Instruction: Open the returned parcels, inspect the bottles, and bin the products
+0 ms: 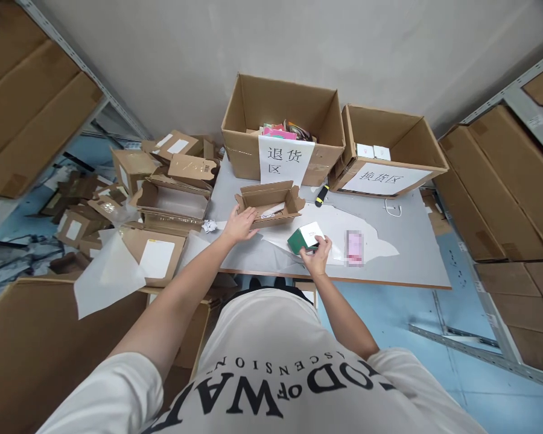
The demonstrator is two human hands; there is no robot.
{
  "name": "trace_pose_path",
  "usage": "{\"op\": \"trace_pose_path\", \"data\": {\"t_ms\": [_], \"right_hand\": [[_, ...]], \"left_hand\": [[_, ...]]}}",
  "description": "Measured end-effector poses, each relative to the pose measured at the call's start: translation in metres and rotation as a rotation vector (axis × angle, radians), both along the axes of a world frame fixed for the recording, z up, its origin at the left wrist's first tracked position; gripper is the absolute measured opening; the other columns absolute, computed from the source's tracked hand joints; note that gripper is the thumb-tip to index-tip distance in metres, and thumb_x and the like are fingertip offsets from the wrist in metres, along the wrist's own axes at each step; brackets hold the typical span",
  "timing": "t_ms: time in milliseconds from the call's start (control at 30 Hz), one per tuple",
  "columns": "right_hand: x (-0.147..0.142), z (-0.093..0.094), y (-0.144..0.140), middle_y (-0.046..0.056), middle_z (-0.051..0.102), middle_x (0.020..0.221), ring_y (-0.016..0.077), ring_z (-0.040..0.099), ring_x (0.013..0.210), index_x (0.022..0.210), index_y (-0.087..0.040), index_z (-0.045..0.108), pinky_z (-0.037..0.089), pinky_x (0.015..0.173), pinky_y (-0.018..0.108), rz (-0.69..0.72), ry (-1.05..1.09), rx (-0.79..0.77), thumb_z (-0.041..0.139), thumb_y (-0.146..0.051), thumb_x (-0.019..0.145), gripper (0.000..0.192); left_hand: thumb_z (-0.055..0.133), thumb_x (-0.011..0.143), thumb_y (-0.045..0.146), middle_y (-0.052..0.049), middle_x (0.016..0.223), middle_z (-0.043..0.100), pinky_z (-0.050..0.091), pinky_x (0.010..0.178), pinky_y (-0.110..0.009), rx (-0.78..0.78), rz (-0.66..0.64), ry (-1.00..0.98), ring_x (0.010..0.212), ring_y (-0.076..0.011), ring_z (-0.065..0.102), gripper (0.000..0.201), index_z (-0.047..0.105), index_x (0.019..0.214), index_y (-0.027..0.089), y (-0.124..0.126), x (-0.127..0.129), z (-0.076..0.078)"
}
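We see a small green-and-white box, smooth card with sharp corners, lying on the grey table with the right hand closed around its near end. Just left of that box, the left hand lies flat, fingers spread, on the rim of an open brown corrugated carton (a white slip lies inside). Right of the box is a pink packet on white wrapping sheet; behind it, a black-and-yellow cutter and two large labelled cartons.
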State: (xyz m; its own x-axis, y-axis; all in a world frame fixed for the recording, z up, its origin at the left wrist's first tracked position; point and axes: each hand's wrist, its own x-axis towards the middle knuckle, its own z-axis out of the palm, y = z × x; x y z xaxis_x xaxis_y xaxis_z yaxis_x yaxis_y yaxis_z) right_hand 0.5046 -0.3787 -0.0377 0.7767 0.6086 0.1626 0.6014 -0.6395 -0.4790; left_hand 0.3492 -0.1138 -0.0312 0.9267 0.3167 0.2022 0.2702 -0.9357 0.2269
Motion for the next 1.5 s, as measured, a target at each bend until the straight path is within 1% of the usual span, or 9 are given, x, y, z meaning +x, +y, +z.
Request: {"op": "trace_pose_path", "data": {"t_ms": [200, 267, 433, 533, 667, 833, 1000, 1200, 1500], "right_hand": [[-0.007, -0.024, 0.008, 0.021, 0.036, 0.124, 0.0352, 0.039, 0.127, 0.122, -0.015, 0.042, 0.044, 0.097, 0.052, 0.060, 0.027, 0.064, 0.057, -0.028, 0.076, 0.050], [-0.011, -0.026, 0.008, 0.022, 0.036, 0.124, 0.0350, 0.039, 0.127, 0.122, -0.013, 0.043, 0.044, 0.097, 0.051, 0.078, 0.033, 0.022, 0.057, -0.029, 0.078, 0.049], [-0.021, -0.023, 0.006, 0.022, 0.038, 0.122, 0.0344, 0.044, 0.122, 0.126, -0.014, 0.044, 0.045, 0.096, 0.052, 0.143, 0.038, -0.017, 0.055, -0.028, 0.081, 0.049], [-0.023, -0.021, 0.000, 0.023, 0.038, 0.122, 0.0354, 0.045, 0.121, 0.132, -0.013, 0.041, 0.045, 0.095, 0.055, 0.237, 0.054, -0.087, 0.052, -0.026, 0.083, 0.051], [-0.020, -0.021, -0.015, 0.021, 0.038, 0.125, 0.0320, 0.044, 0.123, 0.136, -0.015, 0.038, 0.048, 0.095, 0.049, 0.349, 0.088, -0.136, 0.052, -0.032, 0.086, 0.055], [-0.010, -0.017, -0.029, 0.020, 0.036, 0.132, 0.0306, 0.042, 0.128, 0.139, -0.016, 0.037, 0.044, 0.102, 0.048, 0.407, 0.108, 0.002, 0.057, -0.040, 0.084, 0.063], [0.021, 0.007, -0.014, 0.018, 0.042, 0.138, 0.0315, 0.038, 0.132, 0.138, -0.019, 0.043, 0.036, 0.106, 0.053, 0.474, 0.061, 0.048, 0.053, -0.041, 0.087, 0.056], [0.059, 0.030, 0.005, 0.014, 0.041, 0.147, 0.0271, 0.038, 0.135, 0.139, -0.019, 0.046, 0.030, 0.111, 0.050, 0.816, 0.091, -0.146, 0.053, -0.046, 0.089, 0.056], [0.062, 0.035, 0.008, 0.016, 0.031, 0.153, 0.0279, 0.033, 0.139, 0.147, -0.019, 0.035, 0.038, 0.106, 0.046, 0.916, 0.084, -0.331, 0.053, -0.048, 0.090, 0.067]], "left_hand": [[0.055, 0.085, 0.043, -0.018, 0.141, 0.048, 0.020, 0.114, -0.054, -0.103, -0.056, -0.131, 0.135, -0.0305, 0.041, 0.052, 0.052, 0.130, 0.016, -0.057, -0.008, 0.014], [0.054, 0.087, 0.041, -0.015, 0.137, 0.053, 0.028, 0.112, -0.049, -0.232, -0.118, -0.121, 0.132, -0.0268, 0.045, 0.050, 0.051, 0.131, 0.018, -0.086, -0.003, 0.010], [0.068, 0.077, 0.047, -0.018, 0.145, 0.043, 0.039, 0.106, -0.046, -0.600, 0.019, -0.119, 0.134, -0.0308, 0.041, 0.083, 0.031, 0.145, 0.017, -0.129, 0.026, -0.012], [0.079, 0.065, 0.043, -0.017, 0.143, 0.045, 0.040, 0.104, -0.048, -0.712, 0.058, -0.145, 0.132, -0.0344, 0.044, 0.099, 0.029, 0.146, 0.020, -0.130, 0.042, -0.020], [0.082, 0.062, 0.036, -0.017, 0.142, 0.046, 0.041, 0.102, -0.049, -0.725, 0.071, -0.130, 0.128, -0.0350, 0.047, 0.097, 0.033, 0.144, 0.020, -0.123, 0.049, -0.021], [0.081, 0.065, 0.036, -0.017, 0.139, 0.049, 0.043, 0.101, -0.047, -0.699, 0.045, -0.133, 0.125, -0.0328, 0.050, 0.092, 0.035, 0.142, 0.019, -0.124, 0.046, -0.020], [0.081, 0.064, 0.040, -0.018, 0.139, 0.048, 0.041, 0.102, -0.048, -0.689, 0.028, -0.134, 0.127, -0.0341, 0.048, 0.096, 0.032, 0.143, 0.020, -0.124, 0.044, -0.023], [0.081, 0.060, 0.049, -0.019, 0.143, 0.043, 0.039, 0.105, -0.048, -0.675, -0.019, -0.125, 0.130, -0.0349, 0.044, 0.106, 0.028, 0.146, 0.019, -0.123, 0.045, -0.018], [0.077, 0.065, 0.053, -0.018, 0.149, 0.037, 0.036, 0.109, -0.047, -0.695, -0.026, -0.076, 0.136, -0.0345, 0.038, 0.105, 0.025, 0.148, 0.017, -0.124, 0.043, -0.021]]}}
